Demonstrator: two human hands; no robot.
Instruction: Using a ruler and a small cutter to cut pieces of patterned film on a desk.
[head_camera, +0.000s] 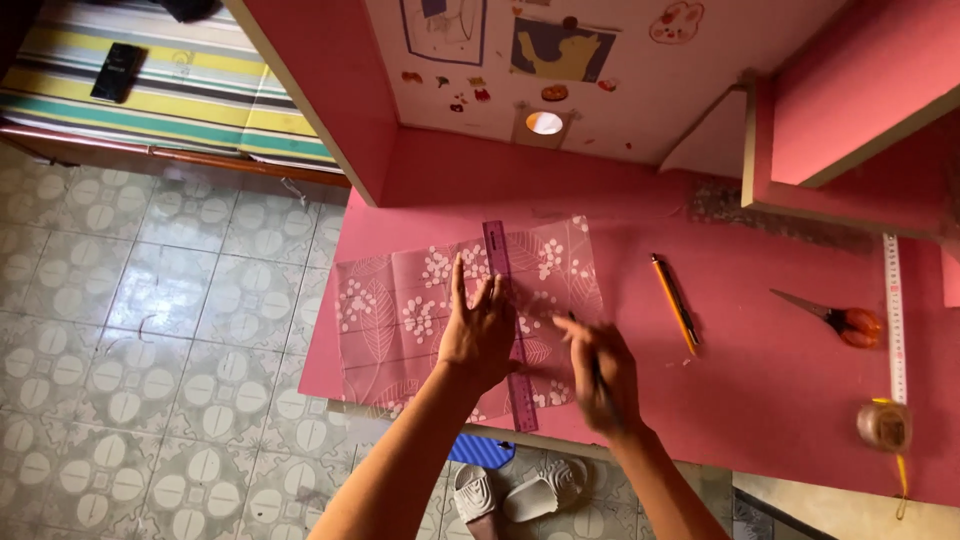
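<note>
We have the translucent leaf-and-flower printed sheet (400, 315) flat on the pink counter (780, 370), with the purple ruler (508, 320) lying lengthwise across its right part. Our left hand (480, 335), fingers spread flat, presses ruler and sheet down; our right hand (598, 372), curled around a dark pen (592, 365), sits just right of the ruler's edge. We read this as line-marking; next stroke likely needs the ruler held rigid and the tip tight against its edge.
</note>
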